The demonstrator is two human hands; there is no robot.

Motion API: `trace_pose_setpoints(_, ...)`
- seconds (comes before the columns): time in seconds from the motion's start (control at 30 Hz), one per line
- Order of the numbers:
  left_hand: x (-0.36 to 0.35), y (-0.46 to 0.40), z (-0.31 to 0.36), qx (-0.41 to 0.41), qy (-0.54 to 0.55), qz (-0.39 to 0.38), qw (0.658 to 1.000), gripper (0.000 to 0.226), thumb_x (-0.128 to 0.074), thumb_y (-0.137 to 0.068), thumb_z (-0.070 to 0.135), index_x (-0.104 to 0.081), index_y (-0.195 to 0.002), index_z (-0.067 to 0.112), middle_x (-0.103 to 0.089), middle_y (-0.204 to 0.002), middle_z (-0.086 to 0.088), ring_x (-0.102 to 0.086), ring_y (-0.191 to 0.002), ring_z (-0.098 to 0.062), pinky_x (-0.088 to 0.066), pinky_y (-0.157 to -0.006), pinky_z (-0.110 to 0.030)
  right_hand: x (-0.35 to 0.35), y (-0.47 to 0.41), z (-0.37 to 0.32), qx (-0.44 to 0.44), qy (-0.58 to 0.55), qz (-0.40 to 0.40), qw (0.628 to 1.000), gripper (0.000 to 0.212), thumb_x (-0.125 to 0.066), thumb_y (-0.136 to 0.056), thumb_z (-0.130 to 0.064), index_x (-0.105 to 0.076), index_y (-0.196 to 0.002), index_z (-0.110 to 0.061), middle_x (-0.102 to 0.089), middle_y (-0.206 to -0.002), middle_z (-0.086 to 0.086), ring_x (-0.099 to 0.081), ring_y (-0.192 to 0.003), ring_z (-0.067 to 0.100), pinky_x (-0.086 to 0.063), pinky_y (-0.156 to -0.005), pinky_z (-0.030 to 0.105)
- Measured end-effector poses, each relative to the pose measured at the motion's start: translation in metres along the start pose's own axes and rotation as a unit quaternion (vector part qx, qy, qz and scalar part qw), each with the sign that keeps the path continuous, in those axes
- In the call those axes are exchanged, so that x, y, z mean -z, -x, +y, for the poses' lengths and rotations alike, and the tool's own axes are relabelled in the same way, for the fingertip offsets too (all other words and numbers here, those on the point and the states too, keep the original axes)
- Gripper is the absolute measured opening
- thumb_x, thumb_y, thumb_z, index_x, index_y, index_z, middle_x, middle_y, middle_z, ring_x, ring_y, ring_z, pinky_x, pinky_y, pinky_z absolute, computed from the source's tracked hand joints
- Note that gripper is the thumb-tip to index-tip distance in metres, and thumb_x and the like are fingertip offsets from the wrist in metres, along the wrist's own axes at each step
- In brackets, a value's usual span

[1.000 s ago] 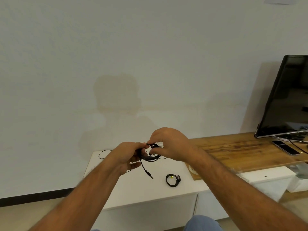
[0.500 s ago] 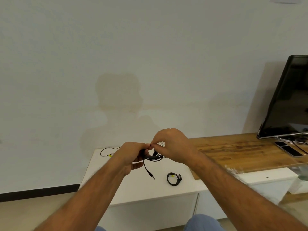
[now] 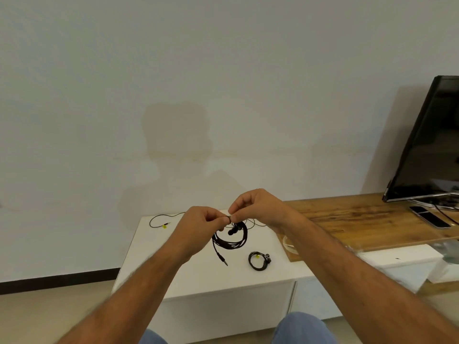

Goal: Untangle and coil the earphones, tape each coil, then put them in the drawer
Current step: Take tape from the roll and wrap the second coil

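Above the white table (image 3: 188, 274), the left hand (image 3: 198, 224) and right hand (image 3: 258, 207) met fingertip to fingertip, each grip pinched on the top of a black coil (image 3: 229, 240) that hung between them, its plug (image 3: 222, 259) dangling at 6 o'clock. A second, smaller coil (image 3: 258, 261) lay on the table at 4 o'clock from the hands. A loose cable (image 3: 159, 219) lay at 9 o'clock, and a TV (image 3: 432, 145) stood at 2 o'clock.

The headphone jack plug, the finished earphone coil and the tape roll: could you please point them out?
headphone jack plug (image 3: 222, 259), head view, on its metal tip
finished earphone coil (image 3: 258, 261), head view, on its cable loop
tape roll (image 3: 287, 244), head view, on its rim
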State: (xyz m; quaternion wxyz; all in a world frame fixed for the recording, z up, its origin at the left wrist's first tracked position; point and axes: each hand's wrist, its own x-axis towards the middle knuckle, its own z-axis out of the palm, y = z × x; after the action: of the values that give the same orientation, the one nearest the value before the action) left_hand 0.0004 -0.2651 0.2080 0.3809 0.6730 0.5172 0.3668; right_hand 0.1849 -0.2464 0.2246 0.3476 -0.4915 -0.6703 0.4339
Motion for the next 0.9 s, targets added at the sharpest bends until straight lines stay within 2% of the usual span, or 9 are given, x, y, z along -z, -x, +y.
trace_pose_setpoints(0.13, -0.005, 0.001, -0.009, -0.023, -0.051, -0.001, 0.998, 0.011, -0.067, -0.088, 0.027, -0.075, -0.081, 0.027, -0.073, -0.077, 0.007, -0.066, -0.080, -0.012, -0.050, -0.078, -0.032, -0.002, 0.000, 0.005, -0.002, 0.007, -0.024, 1.000, 0.014, -0.074, -0.076, 0.004, -0.074, -0.078, -0.009, -0.071, -0.071, 0.001, -0.065, -0.073, 0.007, -0.048, -0.077, 0.019)
trace_pose_setpoints(0.23, -0.007, 0.000, -0.013, 0.012, -0.015, 0.006, 1.000, 0.014, -0.065, -0.089, 0.025, -0.075, -0.080, 0.020, -0.073, -0.080, -0.003, -0.064, -0.081, -0.019, -0.050, -0.079, -0.037, -0.005, 0.000, 0.009, 0.024, 0.036, -0.022, 0.999, 0.015, -0.073, -0.081, 0.000, -0.076, -0.081, -0.014, -0.073, -0.079, 0.004, -0.066, -0.077, 0.008, -0.051, -0.077, 0.020)
trace_pose_setpoints(0.33, -0.008, -0.002, -0.014, 0.042, 0.019, 0.004, 0.999, 0.016, -0.065, -0.090, 0.023, -0.074, -0.080, 0.015, -0.072, -0.085, -0.009, -0.061, -0.082, -0.019, -0.047, -0.079, -0.033, -0.007, -0.002, 0.015, 0.038, 0.039, -0.001, 0.999, 0.018, -0.065, -0.088, -0.001, -0.076, -0.093, -0.014, -0.074, -0.092, 0.003, -0.067, -0.088, 0.008, -0.052, -0.085, 0.019)
trace_pose_setpoints(0.4, -0.008, -0.004, -0.014, 0.044, 0.024, 0.010, 0.999, 0.017, -0.064, -0.090, 0.023, -0.074, -0.080, 0.014, -0.071, -0.082, -0.008, -0.060, -0.080, -0.019, -0.045, -0.077, -0.029, -0.006, -0.002, 0.016, 0.039, 0.040, 0.010, 0.998, 0.019, -0.067, -0.088, -0.003, -0.074, -0.102, -0.014, -0.073, -0.098, -0.001, -0.067, -0.092, 0.004, -0.051, -0.085, 0.017)
trace_pose_setpoints(0.5, -0.007, -0.005, -0.017, 0.038, 0.014, 0.016, 0.999, 0.018, -0.063, -0.091, 0.024, -0.075, -0.081, 0.015, -0.072, -0.083, -0.005, -0.065, -0.087, -0.022, -0.048, -0.080, -0.032, -0.008, -0.002, 0.016, 0.069, 0.143, 0.005, 0.987, 0.019, -0.076, -0.083, -0.015, -0.076, -0.101, -0.019, -0.072, -0.096, -0.009, -0.064, -0.091, 0.000, -0.048, -0.083, 0.014)
trace_pose_setpoints(0.63, -0.009, -0.007, -0.023, 0.030, -0.019, 0.013, 0.999, 0.018, -0.063, -0.090, 0.028, -0.076, -0.080, 0.020, -0.073, -0.082, 0.001, -0.066, -0.091, -0.024, -0.050, -0.089, -0.044, -0.015, -0.004, 0.019, 0.110, 0.222, 0.027, 0.969, 0.010, -0.077, -0.081, -0.022, -0.079, -0.092, -0.023, -0.069, -0.086, -0.014, -0.063, -0.088, 0.004, -0.047, -0.080, 0.022)
trace_pose_setpoints(0.7, -0.009, -0.009, -0.026, 0.025, -0.051, 0.016, 0.998, 0.021, -0.063, -0.090, 0.031, -0.076, -0.076, 0.021, -0.072, -0.078, 0.003, -0.066, -0.087, -0.022, -0.051, -0.085, -0.043, -0.015, -0.004, 0.018, 0.115, 0.247, 0.028, 0.962, 0.010, -0.077, -0.082, -0.023, -0.079, -0.092, -0.021, -0.067, -0.085, -0.015, -0.063, -0.086, 0.004, -0.046, -0.078, 0.020)
trace_pose_setpoints(0.8, -0.010, -0.011, -0.028, 0.012, -0.147, 0.019, 0.989, 0.025, -0.061, -0.090, 0.037, -0.071, -0.069, 0.026, -0.070, -0.073, 0.008, -0.062, -0.074, -0.012, -0.048, -0.070, -0.032, -0.018, -0.004, 0.021, 0.115, 0.283, 0.033, 0.952, 0.011, -0.075, -0.083, -0.024, -0.078, -0.092, -0.018, -0.069, -0.089, -0.011, -0.060, -0.083, 0.004, -0.043, -0.074, 0.019)
trace_pose_setpoints(0.9, -0.011, -0.012, -0.030, 0.016, -0.205, 0.024, 0.978, 0.027, -0.058, -0.089, 0.040, -0.067, -0.066, 0.029, -0.068, -0.074, 0.010, -0.061, -0.073, -0.010, -0.045, -0.067, -0.029, -0.024, -0.006, 0.030, 0.125, 0.312, 0.048, 0.941, 0.011, -0.073, -0.085, -0.026, -0.078, -0.091, -0.019, -0.072, -0.091, -0.009, -0.058, -0.081, 0.004, -0.039, -0.070, 0.018)
